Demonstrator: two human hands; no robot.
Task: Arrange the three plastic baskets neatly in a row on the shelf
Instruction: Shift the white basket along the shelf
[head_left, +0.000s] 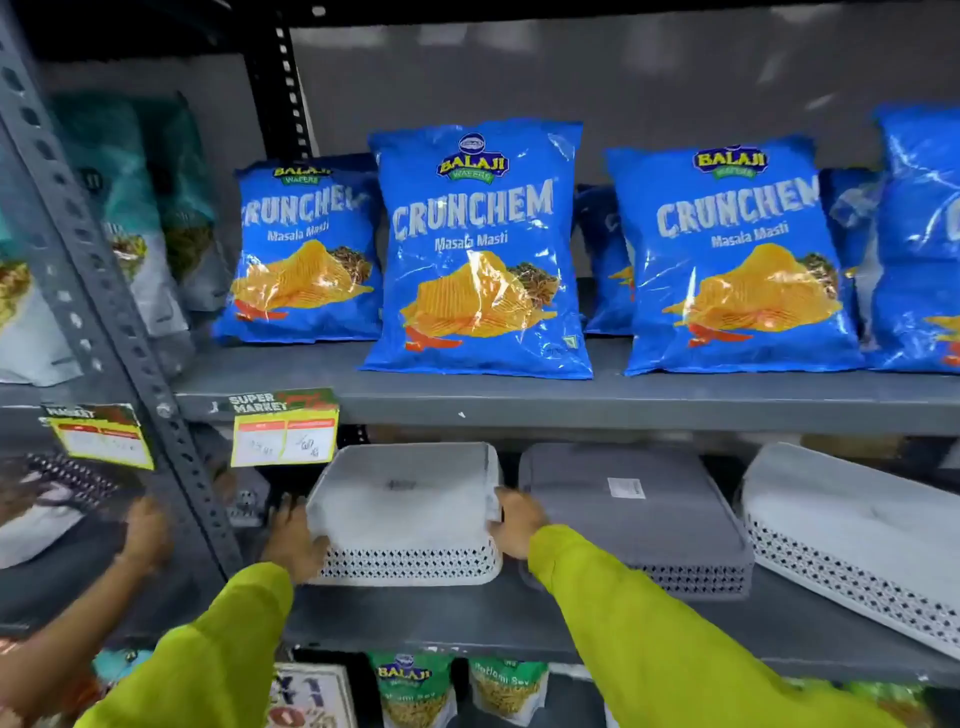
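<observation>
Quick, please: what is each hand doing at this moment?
Left hand: closed on the left side of the white basket.
Right hand: closed on the right side of the same basket.

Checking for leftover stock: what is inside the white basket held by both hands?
The white basket shows only a bare pale floor with a small dark mark. The near wall hides the front strip of its floor.
</observation>
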